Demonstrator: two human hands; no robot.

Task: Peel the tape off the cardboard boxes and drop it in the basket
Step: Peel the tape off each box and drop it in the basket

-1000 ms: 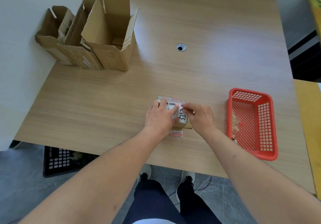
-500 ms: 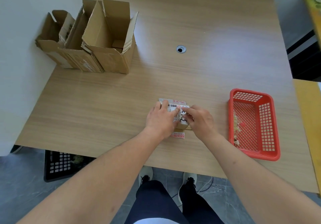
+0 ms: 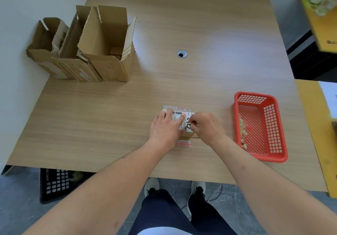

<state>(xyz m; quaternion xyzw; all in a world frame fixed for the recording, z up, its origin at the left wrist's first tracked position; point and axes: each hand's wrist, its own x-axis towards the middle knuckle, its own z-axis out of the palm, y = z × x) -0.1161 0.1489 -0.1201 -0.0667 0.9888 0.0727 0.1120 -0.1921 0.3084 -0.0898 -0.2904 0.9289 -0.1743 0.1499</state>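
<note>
Item: small cardboard box (image 3: 187, 133), lower centre of the frame, flat brown card under a white label with a barcode and black marker strokes. We see the left hand (image 3: 166, 130) pressing on it with fingers straight and slightly apart; the right hand (image 3: 207, 127) has fingertips curled together, pinching at the label's right edge. Red mesh plastic basket (image 3: 273, 125) at right holds pale scraps. Pale wood-grain table (image 3: 218, 61), smooth. Three open corrugated boxes (image 3: 102, 52) upper left. White wall, grey tiled floor.
</note>
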